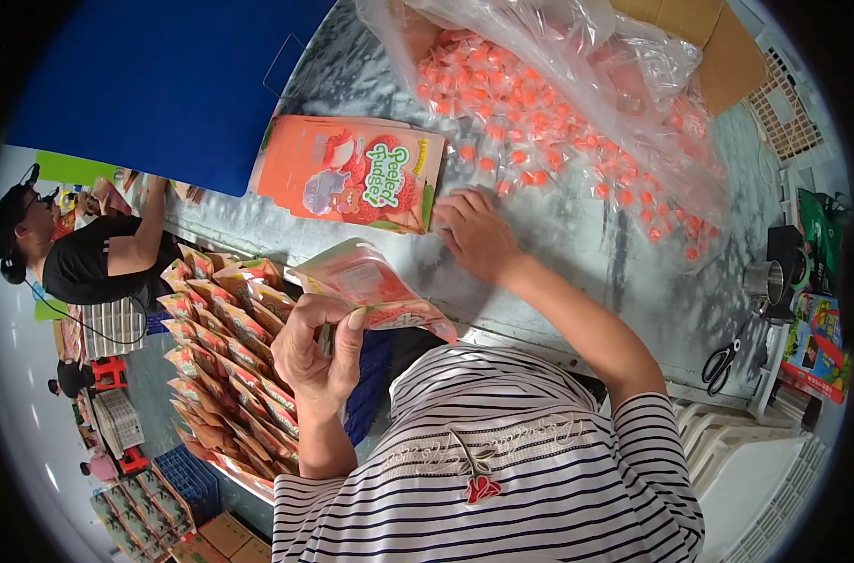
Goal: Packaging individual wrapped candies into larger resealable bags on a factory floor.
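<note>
My left hand [316, 358] pinches a pink candy pouch [389, 293] near one end, between thumb and fingers. The pouch gapes, and its inside shows. My right hand [474, 233] rests at the tabletop with its fingers partly spread, beside the right edge of a stack of flat pink pouches [347, 174]; it grips nothing that I can see. Beyond that hand lies a spread pile of small red-orange candies [530, 117] in clear wrappers, spilling out of a large clear plastic bag [624, 75].
Rows of filled pouches [230, 361] stand upright at my left. A blue panel [164, 84] covers the far left. Black scissors [722, 364] and a metal cup [763, 281] sit at the right, near white plastic crates [755, 469]. A co-worker [98, 235] in black works at left.
</note>
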A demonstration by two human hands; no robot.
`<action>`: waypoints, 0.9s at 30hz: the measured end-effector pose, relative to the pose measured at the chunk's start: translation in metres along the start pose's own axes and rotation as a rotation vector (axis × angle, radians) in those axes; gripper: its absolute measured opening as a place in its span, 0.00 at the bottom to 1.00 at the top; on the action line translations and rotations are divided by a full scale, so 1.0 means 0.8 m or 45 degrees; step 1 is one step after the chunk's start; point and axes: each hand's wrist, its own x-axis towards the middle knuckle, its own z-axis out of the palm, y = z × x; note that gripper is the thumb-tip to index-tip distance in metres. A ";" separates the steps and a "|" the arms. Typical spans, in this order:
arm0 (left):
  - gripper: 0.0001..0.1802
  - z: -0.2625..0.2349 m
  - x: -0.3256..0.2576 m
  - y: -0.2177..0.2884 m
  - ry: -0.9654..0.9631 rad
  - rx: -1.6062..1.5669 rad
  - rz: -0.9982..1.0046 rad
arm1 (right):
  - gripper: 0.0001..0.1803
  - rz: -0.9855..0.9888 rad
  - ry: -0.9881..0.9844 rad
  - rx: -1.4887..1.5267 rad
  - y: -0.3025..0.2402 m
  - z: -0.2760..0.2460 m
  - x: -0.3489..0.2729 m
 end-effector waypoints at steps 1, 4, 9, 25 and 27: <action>0.07 0.002 0.001 -0.002 -0.003 -0.007 -0.001 | 0.20 0.010 -0.047 0.006 0.003 0.003 -0.005; 0.07 -0.001 -0.001 -0.006 0.013 -0.043 -0.039 | 0.15 -0.122 -0.056 -0.068 -0.001 -0.009 -0.024; 0.08 0.002 0.004 -0.011 -0.005 -0.066 -0.027 | 0.14 0.028 0.190 0.024 0.006 -0.046 -0.025; 0.07 -0.001 -0.003 -0.011 0.013 -0.073 -0.096 | 0.20 0.123 0.114 -0.238 0.017 -0.030 0.002; 0.07 -0.004 -0.006 -0.014 0.030 -0.094 -0.107 | 0.19 0.124 0.028 -0.192 0.001 -0.037 -0.011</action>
